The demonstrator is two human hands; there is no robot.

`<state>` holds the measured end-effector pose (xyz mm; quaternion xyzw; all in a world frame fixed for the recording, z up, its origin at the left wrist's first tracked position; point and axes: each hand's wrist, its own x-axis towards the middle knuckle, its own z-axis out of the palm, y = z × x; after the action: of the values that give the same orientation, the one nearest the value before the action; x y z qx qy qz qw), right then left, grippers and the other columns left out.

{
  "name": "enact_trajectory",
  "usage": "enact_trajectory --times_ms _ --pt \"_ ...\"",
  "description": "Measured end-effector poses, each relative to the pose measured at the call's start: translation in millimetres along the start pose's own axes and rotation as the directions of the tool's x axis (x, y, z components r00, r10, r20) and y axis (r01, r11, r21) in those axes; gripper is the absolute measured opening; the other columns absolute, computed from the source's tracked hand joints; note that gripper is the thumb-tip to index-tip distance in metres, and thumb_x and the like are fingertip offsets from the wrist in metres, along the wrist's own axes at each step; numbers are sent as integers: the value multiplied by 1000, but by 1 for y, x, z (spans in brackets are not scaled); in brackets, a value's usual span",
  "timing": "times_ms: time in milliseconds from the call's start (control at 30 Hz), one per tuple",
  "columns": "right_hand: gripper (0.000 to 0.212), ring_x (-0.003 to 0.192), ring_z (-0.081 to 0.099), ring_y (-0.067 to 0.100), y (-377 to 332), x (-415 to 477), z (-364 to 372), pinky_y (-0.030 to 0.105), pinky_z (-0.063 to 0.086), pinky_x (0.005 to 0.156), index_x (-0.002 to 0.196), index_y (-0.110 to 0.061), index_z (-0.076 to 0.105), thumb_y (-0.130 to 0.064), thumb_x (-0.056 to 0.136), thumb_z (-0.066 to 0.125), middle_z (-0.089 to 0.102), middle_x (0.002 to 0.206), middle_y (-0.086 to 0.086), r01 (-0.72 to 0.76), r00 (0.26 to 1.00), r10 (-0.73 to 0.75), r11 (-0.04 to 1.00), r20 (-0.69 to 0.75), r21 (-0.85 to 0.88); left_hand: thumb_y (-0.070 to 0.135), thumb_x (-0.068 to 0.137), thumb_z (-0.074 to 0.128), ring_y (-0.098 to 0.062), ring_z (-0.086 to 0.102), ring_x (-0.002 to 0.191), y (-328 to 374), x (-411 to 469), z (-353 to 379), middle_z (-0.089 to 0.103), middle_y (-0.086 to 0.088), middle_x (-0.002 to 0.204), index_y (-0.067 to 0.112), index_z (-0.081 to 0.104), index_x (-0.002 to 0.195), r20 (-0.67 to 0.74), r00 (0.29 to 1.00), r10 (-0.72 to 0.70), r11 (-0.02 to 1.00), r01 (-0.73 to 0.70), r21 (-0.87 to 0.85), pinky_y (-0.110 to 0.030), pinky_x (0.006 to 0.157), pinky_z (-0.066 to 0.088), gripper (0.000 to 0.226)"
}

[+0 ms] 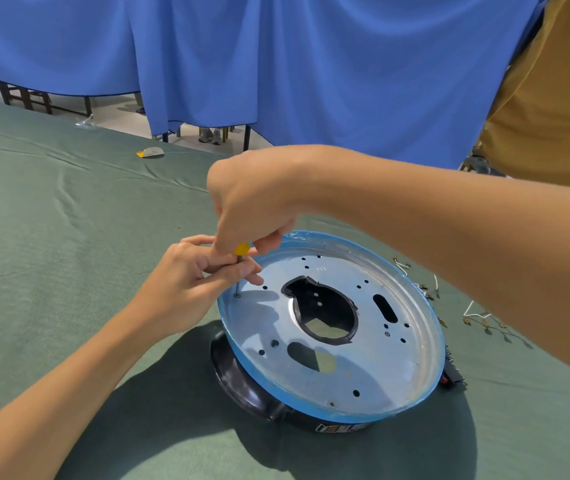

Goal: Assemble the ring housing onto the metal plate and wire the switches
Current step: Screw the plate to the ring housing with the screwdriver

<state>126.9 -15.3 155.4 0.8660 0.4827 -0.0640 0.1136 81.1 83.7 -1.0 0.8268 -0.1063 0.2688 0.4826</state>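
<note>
A round metal plate (373, 362) with a blue-film rim lies on top of the black ring housing (242, 386) at the centre right of the table. My right hand (252, 206) grips the yellow handle of a screwdriver (241, 258) from above. The tip stands upright on a screw (237, 295) at the plate's left edge. My left hand (186, 282) pinches the screwdriver's shaft just below the handle. A black switch with a red part (449, 375) peeks out at the plate's right edge.
Loose white wires with brass terminals (480, 318) lie on the green cloth right of the plate. A small yellow-and-grey item (151, 152) lies far back. A blue curtain hangs behind the table. A person in a mustard shirt (553, 91) stands at the top right.
</note>
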Motion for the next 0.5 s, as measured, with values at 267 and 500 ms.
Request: enact_trajectory --times_ms 267,500 --pt "17 75 68 17 10 -11 -9 31 58 66 99 -14 68 -21 84 67 72 88 5 155 984 -166 978 -69 -138 23 94 56 2 58 120 -4 1 -3 75 21 98 25 77 89 50 999 7 1000 -9 28 -55 109 35 21" --pt "13 69 55 19 16 -16 -8 39 54 76 95 -14 65 -20 84 65 69 89 8 156 970 -191 963 -147 -221 25 96 52 10 54 120 -5 3 0 71 31 99 26 75 87 93 995 44 984 -59 168 -26 114 21 25"
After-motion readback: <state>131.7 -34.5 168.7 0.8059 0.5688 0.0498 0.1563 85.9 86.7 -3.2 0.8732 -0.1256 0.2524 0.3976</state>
